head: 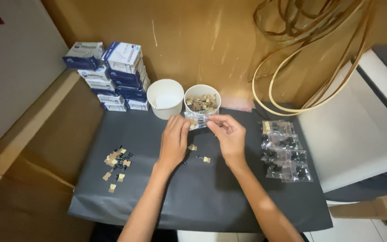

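My left hand (174, 142) and my right hand (229, 134) both pinch a small clear plastic bag (196, 121) holding tiny tan and black parts, just in front of two white paper cups. The right cup (202, 97) is filled with small tan and black parts. The left cup (165, 97) looks empty. Two or three loose parts (201, 157) lie on the black sheet (202, 197) under my hands.
A pile of loose tan and black parts (116, 163) lies at the left of the sheet. Several filled clear bags (284, 150) sit at the right. Stacked blue and white boxes (110, 74) stand at the back left. Coiled tan cord (310, 49) hangs at the back right.
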